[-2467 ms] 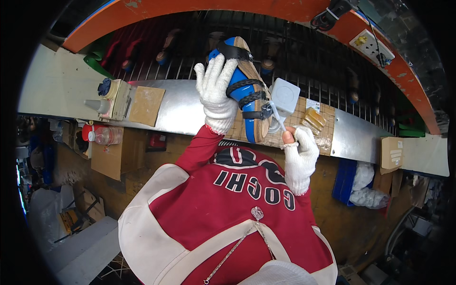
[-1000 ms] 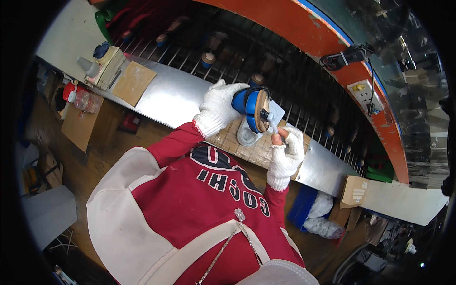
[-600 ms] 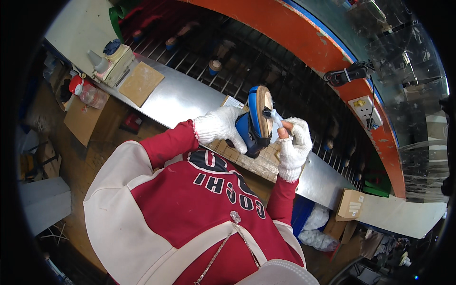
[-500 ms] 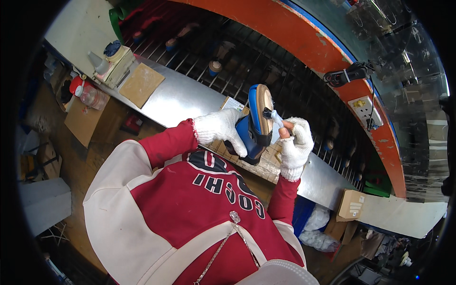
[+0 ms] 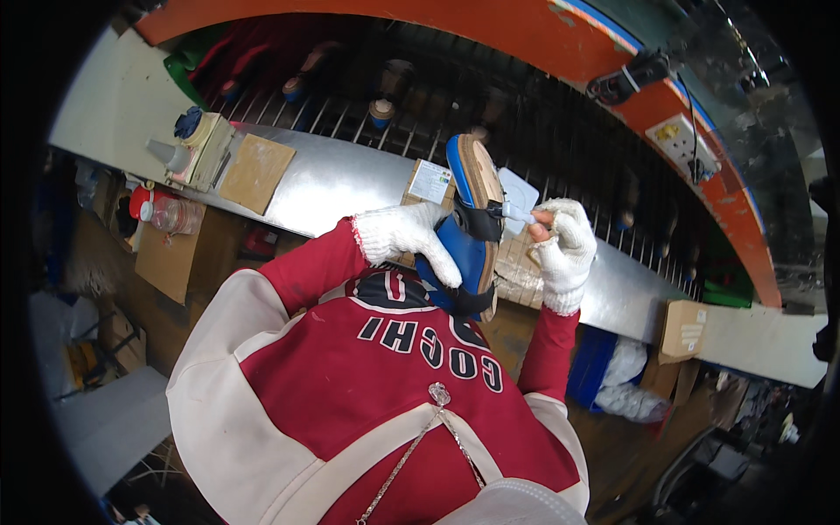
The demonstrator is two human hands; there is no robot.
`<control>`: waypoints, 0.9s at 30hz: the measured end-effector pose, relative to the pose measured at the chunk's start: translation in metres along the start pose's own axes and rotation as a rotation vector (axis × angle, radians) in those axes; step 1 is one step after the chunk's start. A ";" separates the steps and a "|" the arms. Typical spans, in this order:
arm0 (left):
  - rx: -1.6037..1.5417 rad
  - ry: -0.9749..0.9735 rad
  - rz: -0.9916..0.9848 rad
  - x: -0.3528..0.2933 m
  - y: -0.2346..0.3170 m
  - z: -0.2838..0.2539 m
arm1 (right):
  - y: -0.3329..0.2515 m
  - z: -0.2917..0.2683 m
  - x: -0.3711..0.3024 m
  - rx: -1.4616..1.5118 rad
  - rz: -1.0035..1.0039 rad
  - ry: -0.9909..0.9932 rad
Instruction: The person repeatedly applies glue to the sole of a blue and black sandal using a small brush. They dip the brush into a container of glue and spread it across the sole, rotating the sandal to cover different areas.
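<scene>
My left hand (image 5: 405,241), in a white knit glove, grips a blue sandal (image 5: 468,229) with a tan footbed and black straps, held on edge in front of my chest. My right hand (image 5: 565,248), also gloved, holds a small white squeeze bottle (image 5: 516,213) whose nozzle touches the sandal's black strap near the top. Both hands are above the metal bench edge (image 5: 350,179).
A brown cardboard square (image 5: 256,171) and a small box with a white cone-tipped bottle (image 5: 179,153) lie on the bench at left. Behind is a wire rack (image 5: 560,140) under an orange curved beam. A clear plastic bottle (image 5: 166,213) lies lower left. A small carton (image 5: 684,328) sits at right.
The sandal has come down from raised high to chest level and turned on edge. My right hand has brought the white bottle's tip against its strap.
</scene>
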State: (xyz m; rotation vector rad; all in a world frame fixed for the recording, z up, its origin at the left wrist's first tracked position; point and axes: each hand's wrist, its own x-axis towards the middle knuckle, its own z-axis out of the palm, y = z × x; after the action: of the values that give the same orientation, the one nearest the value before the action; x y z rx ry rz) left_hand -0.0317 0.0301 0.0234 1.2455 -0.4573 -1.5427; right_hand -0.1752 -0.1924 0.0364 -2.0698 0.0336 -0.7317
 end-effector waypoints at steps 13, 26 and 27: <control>-0.655 -0.112 0.725 -0.019 -0.042 -0.045 | 0.075 0.029 -0.154 -0.752 0.604 -0.055; -0.459 0.175 0.548 -0.009 -0.097 -0.072 | 0.108 0.061 -0.145 -1.019 0.405 -0.158; -0.640 0.044 0.527 -0.009 -0.094 -0.069 | 0.110 0.059 -0.148 -0.956 0.428 -0.157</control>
State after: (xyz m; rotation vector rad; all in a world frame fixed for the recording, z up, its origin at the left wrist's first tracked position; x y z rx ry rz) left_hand -0.0177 0.0937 -0.0734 0.5939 -0.2054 -1.0763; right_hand -0.2398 -0.1690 -0.1448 -2.8595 0.8541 -0.2822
